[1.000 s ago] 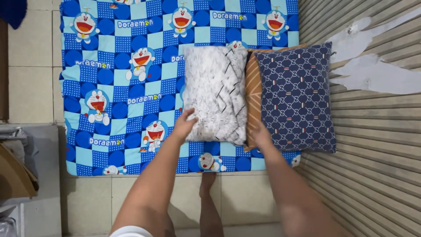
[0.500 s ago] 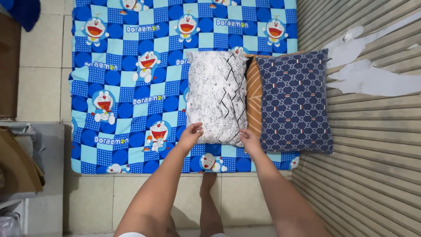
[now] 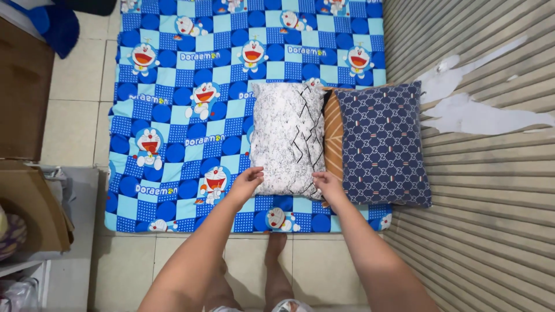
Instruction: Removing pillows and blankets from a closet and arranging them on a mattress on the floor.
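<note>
Both the left hand (image 3: 247, 179) and right hand (image 3: 327, 184) grasp only the near corners of the white pillow (image 3: 289, 138), so it could slip sideways onto the orange pillow (image 3: 333, 136).

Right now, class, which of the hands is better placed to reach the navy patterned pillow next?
Probably the right hand: it rests at the white speckled pillow's near right corner, nearer the navy patterned pillow. The left hand is across at the left corner.

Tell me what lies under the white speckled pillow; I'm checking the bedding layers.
The white speckled pillow lies on the blue cartoon-print mattress, its right edge against an orange pillow. Both hands, left hand and right hand, touch its near end. Anything directly beneath is covered.
</note>
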